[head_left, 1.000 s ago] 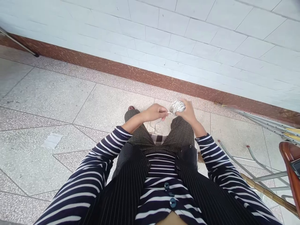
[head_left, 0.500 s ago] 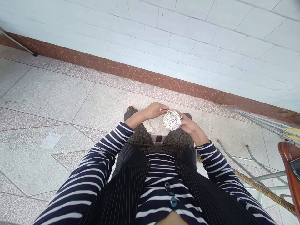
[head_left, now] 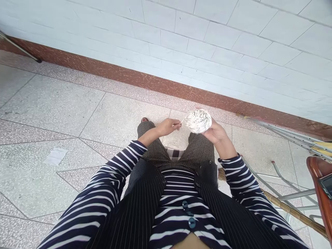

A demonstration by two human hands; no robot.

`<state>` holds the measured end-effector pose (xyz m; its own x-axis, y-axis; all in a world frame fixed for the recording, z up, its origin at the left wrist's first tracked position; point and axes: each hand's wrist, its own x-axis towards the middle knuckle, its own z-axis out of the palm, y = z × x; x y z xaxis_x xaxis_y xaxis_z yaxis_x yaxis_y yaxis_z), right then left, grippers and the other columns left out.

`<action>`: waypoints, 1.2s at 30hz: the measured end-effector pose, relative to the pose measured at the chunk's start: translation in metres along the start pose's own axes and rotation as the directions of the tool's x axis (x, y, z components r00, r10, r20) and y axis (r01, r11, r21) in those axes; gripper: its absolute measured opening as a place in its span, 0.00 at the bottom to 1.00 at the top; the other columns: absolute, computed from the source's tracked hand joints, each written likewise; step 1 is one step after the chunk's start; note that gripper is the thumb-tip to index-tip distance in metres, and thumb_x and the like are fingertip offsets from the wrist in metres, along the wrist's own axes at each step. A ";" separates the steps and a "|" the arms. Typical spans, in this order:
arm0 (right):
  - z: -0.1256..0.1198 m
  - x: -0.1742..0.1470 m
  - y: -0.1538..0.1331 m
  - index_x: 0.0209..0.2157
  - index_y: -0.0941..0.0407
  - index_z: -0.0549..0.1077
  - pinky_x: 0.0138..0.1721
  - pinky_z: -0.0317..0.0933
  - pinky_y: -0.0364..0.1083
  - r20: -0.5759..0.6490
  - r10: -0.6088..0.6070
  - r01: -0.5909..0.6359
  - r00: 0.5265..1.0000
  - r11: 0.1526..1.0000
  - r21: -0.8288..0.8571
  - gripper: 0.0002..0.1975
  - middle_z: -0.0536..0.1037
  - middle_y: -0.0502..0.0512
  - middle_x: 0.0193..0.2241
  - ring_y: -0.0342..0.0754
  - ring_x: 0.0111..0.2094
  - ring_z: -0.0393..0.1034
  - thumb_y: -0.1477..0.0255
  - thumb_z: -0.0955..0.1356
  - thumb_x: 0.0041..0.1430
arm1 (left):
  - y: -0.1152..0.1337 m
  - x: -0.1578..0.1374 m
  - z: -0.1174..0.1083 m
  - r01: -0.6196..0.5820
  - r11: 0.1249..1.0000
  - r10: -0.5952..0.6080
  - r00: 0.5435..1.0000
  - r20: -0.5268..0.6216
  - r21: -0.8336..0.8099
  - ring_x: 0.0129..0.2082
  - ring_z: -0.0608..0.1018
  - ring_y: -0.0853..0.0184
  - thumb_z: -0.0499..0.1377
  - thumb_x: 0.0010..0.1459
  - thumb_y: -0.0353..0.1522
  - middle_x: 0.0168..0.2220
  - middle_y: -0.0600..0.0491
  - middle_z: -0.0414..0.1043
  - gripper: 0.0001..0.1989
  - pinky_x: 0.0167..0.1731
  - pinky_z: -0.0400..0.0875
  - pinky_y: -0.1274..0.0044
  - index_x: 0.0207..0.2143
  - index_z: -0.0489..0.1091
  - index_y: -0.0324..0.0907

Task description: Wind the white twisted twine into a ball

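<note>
Head cam, R fingers gripping wht cord ball at R side, L fingers pinching strand

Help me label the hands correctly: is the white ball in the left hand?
No, the white ball is in the right hand, while the left hand pinches a thin strand leading to it.

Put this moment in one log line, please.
left hand: pinching strand | right hand: holding cord ball | strand: running from cord ball to left hand | paper: on floor
</note>
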<state>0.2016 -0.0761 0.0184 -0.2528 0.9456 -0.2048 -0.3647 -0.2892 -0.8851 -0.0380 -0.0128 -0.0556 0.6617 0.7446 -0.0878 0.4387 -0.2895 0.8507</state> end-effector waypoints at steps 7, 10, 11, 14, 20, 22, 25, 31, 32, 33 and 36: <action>-0.008 0.038 -0.002 0.52 0.47 0.65 0.49 0.68 0.57 -0.320 -0.420 0.096 0.849 0.719 -0.688 0.35 0.66 0.58 0.55 0.61 0.56 0.62 0.66 0.76 0.41 | 0.027 -0.011 0.024 0.008 0.996 0.006 0.987 0.159 -0.089 0.25 0.72 0.71 0.54 0.62 0.35 0.24 0.55 0.75 0.16 0.30 0.63 0.80 0.24 0.73 0.39; -0.015 0.042 0.019 0.52 0.50 0.67 0.54 0.64 0.60 -0.339 -0.428 -0.052 0.838 0.556 -0.829 0.39 0.62 0.60 0.56 0.64 0.59 0.57 0.68 0.78 0.34 | 0.039 -0.009 0.008 -0.084 0.996 0.082 0.992 0.093 0.018 0.23 0.70 0.71 0.56 0.62 0.34 0.21 0.56 0.73 0.15 0.36 0.66 0.77 0.23 0.73 0.40; -0.016 0.041 0.028 0.52 0.50 0.67 0.54 0.64 0.59 -0.355 -0.337 -0.085 0.872 0.610 -0.788 0.40 0.62 0.60 0.56 0.63 0.58 0.58 0.69 0.78 0.33 | 0.042 -0.008 0.000 -0.129 0.989 0.125 0.990 0.057 0.070 0.23 0.70 0.71 0.57 0.61 0.33 0.22 0.56 0.73 0.13 0.42 0.67 0.75 0.23 0.74 0.41; -0.014 0.032 0.049 0.53 0.50 0.67 0.49 0.67 0.55 -0.307 -0.003 -0.181 0.952 0.803 -0.568 0.40 0.67 0.56 0.51 0.57 0.51 0.64 0.70 0.77 0.33 | 0.049 -0.002 -0.022 -0.229 0.936 0.243 0.970 -0.019 0.268 0.26 0.72 0.69 0.58 0.60 0.30 0.23 0.56 0.74 0.11 0.60 0.60 0.66 0.26 0.75 0.43; -0.008 0.007 0.050 0.54 0.49 0.72 0.40 0.71 0.49 -0.040 0.291 -0.288 0.956 0.900 -0.327 0.37 0.76 0.54 0.46 0.52 0.43 0.72 0.70 0.75 0.37 | 0.045 0.007 -0.033 -0.299 0.881 0.325 0.946 -0.008 0.367 0.34 0.77 0.66 0.56 0.64 0.30 0.29 0.53 0.78 0.12 0.66 0.51 0.61 0.30 0.77 0.42; -0.008 0.001 0.044 0.55 0.48 0.72 0.43 0.71 0.50 0.024 0.274 -0.264 0.961 0.944 -0.200 0.38 0.76 0.54 0.50 0.54 0.48 0.72 0.73 0.75 0.37 | 0.038 0.011 -0.030 -0.273 0.922 0.298 0.953 -0.055 0.275 0.36 0.78 0.66 0.57 0.65 0.33 0.32 0.53 0.80 0.11 0.66 0.53 0.62 0.32 0.78 0.42; -0.005 -0.006 0.032 0.55 0.47 0.71 0.45 0.71 0.51 0.045 0.174 -0.174 0.984 0.985 -0.004 0.38 0.75 0.54 0.54 0.57 0.53 0.70 0.74 0.76 0.37 | 0.026 0.020 -0.022 -0.178 0.982 0.184 0.975 -0.122 0.058 0.36 0.78 0.65 0.56 0.65 0.37 0.32 0.53 0.80 0.14 0.56 0.65 0.68 0.32 0.78 0.40; 0.002 0.006 -0.001 0.53 0.45 0.66 0.41 0.71 0.53 -0.182 -0.085 0.071 0.980 0.994 -0.082 0.34 0.72 0.55 0.55 0.58 0.51 0.69 0.65 0.75 0.42 | 0.020 0.015 -0.001 -0.013 0.975 0.008 1.000 -0.022 -0.222 0.28 0.74 0.70 0.57 0.62 0.41 0.26 0.53 0.76 0.18 0.34 0.66 0.79 0.26 0.77 0.38; 0.001 0.012 -0.005 0.53 0.45 0.64 0.41 0.70 0.52 -0.236 -0.134 0.096 0.963 0.981 -0.166 0.33 0.71 0.55 0.55 0.57 0.50 0.69 0.64 0.75 0.43 | 0.023 0.012 0.001 -0.006 0.969 0.011 1.000 0.020 -0.247 0.27 0.73 0.70 0.58 0.62 0.41 0.26 0.53 0.76 0.18 0.33 0.65 0.79 0.26 0.76 0.38; -0.002 0.019 -0.007 0.53 0.45 0.62 0.41 0.70 0.52 -0.291 -0.198 0.116 0.936 0.954 -0.275 0.34 0.70 0.55 0.54 0.57 0.50 0.68 0.64 0.75 0.44 | 0.025 0.008 0.003 -0.003 0.964 0.019 0.998 0.060 -0.266 0.27 0.73 0.71 0.58 0.62 0.41 0.26 0.53 0.76 0.18 0.33 0.65 0.79 0.26 0.76 0.38; -0.012 0.036 -0.002 0.52 0.48 0.61 0.47 0.68 0.55 -0.392 -0.455 0.082 0.800 0.730 -0.679 0.36 0.66 0.58 0.54 0.59 0.54 0.64 0.64 0.76 0.40 | 0.034 0.000 0.005 -0.008 0.965 0.048 0.988 0.150 -0.261 0.24 0.70 0.72 0.58 0.62 0.40 0.24 0.54 0.74 0.17 0.31 0.63 0.79 0.25 0.75 0.38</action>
<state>0.2037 -0.0399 0.0077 0.3153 0.9460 0.0748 0.3217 -0.0324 -0.9463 -0.0200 -0.0252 -0.0288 0.7656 0.6314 -0.1232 0.2596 -0.1279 0.9572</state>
